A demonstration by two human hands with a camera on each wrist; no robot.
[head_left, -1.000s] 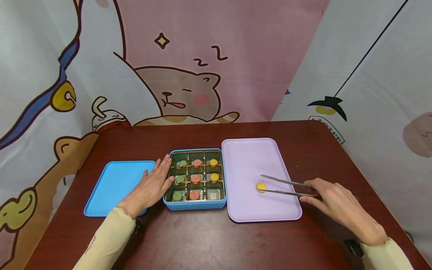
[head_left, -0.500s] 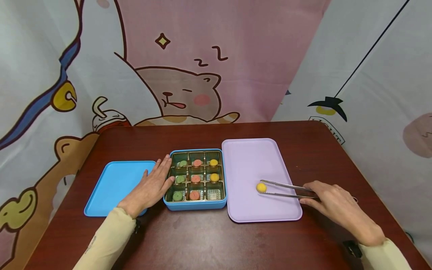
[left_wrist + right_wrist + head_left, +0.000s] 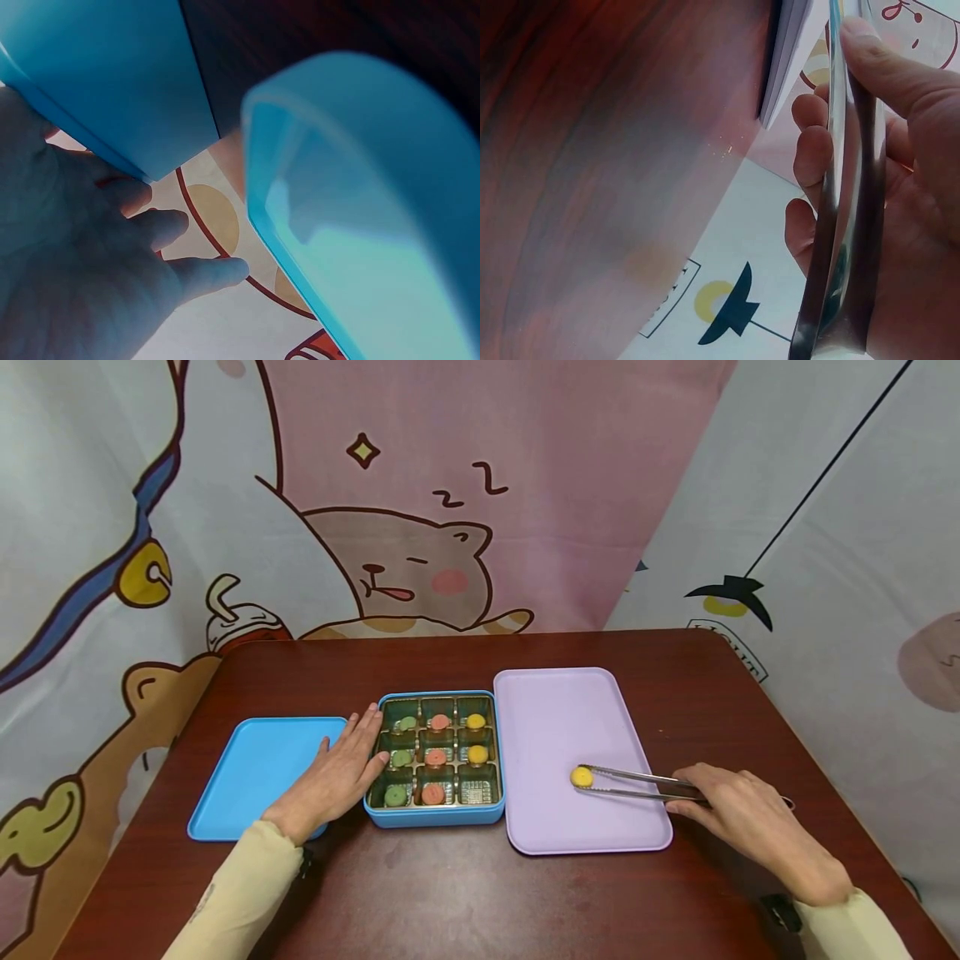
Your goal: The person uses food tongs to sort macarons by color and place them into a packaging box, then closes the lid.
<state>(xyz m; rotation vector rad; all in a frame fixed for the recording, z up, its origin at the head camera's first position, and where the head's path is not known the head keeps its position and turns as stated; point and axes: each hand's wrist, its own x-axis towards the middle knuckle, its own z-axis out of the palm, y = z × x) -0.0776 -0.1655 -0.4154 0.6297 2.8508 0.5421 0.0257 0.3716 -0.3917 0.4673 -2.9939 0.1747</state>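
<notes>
My right hand (image 3: 757, 827) grips metal tongs (image 3: 628, 774), its thumb and fingers on either side of the two arms in the right wrist view. The tongs' tips lie around a small round yellow piece (image 3: 582, 777), like a cookie, at the lilac tray (image 3: 555, 710); whether it is lifted I cannot tell. My left hand (image 3: 330, 781) rests with extended fingers against the left side of a blue box (image 3: 435, 817). Inside, a gold divided insert holds green pieces (image 3: 395, 795) on the left, pink pieces (image 3: 432, 793) in the middle and two yellow pieces (image 3: 477, 754) on the right; the front right compartment (image 3: 475, 789) is empty.
A flat blue lid or tray (image 3: 247, 777) lies left of the box, partly under my left forearm. The lilac tray stands close against the box's right side. Behind the brown table (image 3: 450, 893) hangs a cartoon-printed cloth (image 3: 562, 485).
The tongs' arms have drawn closer together around the yellow piece, which has turned or shifted slightly. My right hand has barely moved. The left hand stays on the box.
</notes>
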